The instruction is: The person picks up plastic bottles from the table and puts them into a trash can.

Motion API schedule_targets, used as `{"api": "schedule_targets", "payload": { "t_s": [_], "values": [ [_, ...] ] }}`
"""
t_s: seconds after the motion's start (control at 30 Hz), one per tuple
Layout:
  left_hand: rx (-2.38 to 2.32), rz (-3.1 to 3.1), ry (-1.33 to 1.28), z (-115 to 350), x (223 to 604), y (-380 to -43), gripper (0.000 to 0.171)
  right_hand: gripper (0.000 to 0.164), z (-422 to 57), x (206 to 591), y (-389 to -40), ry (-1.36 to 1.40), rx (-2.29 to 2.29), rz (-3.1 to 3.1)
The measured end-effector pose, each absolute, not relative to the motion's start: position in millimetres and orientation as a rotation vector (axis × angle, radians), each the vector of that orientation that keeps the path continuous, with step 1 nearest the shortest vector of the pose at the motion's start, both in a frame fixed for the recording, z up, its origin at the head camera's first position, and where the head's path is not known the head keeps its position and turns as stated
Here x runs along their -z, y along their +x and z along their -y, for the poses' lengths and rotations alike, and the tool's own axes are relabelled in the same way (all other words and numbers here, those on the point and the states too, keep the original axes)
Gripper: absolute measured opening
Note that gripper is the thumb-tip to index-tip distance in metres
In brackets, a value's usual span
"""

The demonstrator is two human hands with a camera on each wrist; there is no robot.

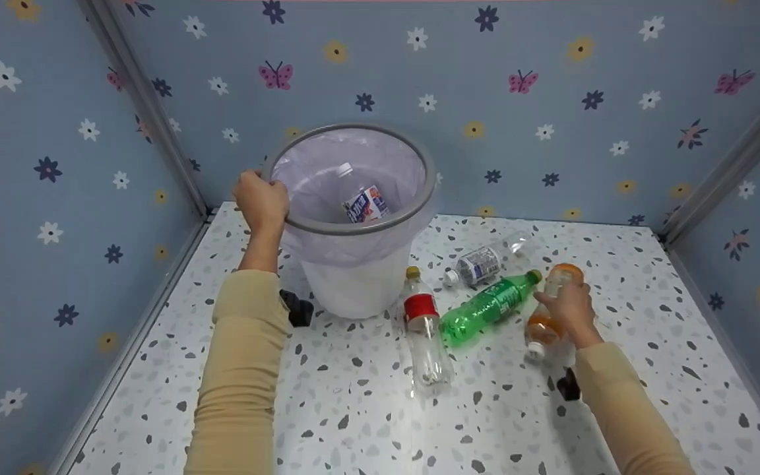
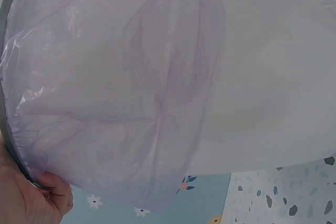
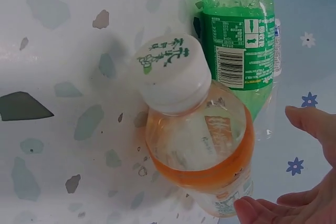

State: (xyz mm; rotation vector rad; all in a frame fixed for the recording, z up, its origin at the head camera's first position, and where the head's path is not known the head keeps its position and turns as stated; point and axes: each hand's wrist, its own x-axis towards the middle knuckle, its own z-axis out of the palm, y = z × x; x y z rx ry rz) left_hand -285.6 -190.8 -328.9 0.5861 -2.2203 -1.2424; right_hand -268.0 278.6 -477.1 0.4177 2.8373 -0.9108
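Observation:
My left hand (image 1: 261, 199) grips the grey rim of a white trash can (image 1: 360, 287) lined with a thin lilac bag; in the left wrist view, fingers curl over the rim (image 2: 11, 145). Inside the can lies a clear bottle (image 1: 367, 203) with a blue, white and red label. My right hand (image 1: 570, 310) is over an orange-banded clear bottle (image 1: 543, 326) lying on its side, white cap toward me. In the right wrist view, thumb and fingers are spread apart, fingertips right at the bottle's far end. Beside it lies a green bottle (image 1: 492, 307).
Between can and green bottle lies a clear bottle (image 1: 425, 330) with red label and yellow cap. Behind the green one is another clear bottle (image 1: 482, 264) with a white cap. The speckled white tabletop (image 1: 353, 409) is bordered by blue flowered panels (image 1: 459, 92) at back and sides.

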Motion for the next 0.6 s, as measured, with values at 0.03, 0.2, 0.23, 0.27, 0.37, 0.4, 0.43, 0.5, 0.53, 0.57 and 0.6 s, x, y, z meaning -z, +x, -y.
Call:
{"api": "schedule_targets", "payload": {
  "t_s": [0.03,0.2,0.23,0.27,0.37,0.4,0.43,0.5,0.53,0.57,0.6],
  "values": [
    [1.244,2.220,0.586,191,329,-286,0.028,0.092,-279,478,-268,0.444,0.929,-2.811],
    [1.242,2.208,0.576,191,329,-286,0.027,0.095,-280,481,-267,0.509,0.940,-2.769],
    [1.243,2.207,0.575,191,329,-286,0.027,0.094,-280,481,-266,0.516,0.930,-2.775],
    [1.240,2.205,0.573,191,329,-286,0.027,0.093,-281,482,-267,0.533,0.928,-2.771],
    [1.233,2.201,0.570,191,329,-286,0.027,0.089,-282,484,-267,0.561,0.920,-2.768],
    [1.233,2.201,0.569,191,329,-286,0.027,0.087,-283,485,-267,0.572,0.919,-2.762],
    [1.232,2.202,0.570,191,330,-286,0.027,0.087,-284,485,-267,0.579,0.920,-2.759],
    [1.228,2.203,0.569,192,330,-286,0.027,0.085,-286,487,-266,0.589,0.928,-2.749],
    [1.231,2.202,0.567,192,330,-286,0.027,0.083,-287,488,-266,0.595,0.937,-2.742],
    [1.232,2.202,0.566,192,330,-286,0.027,0.083,-288,489,-265,0.605,0.944,-2.734],
    [1.235,2.202,0.565,192,330,-286,0.027,0.082,-289,491,-265,0.617,0.960,-2.723]
  ]
}}
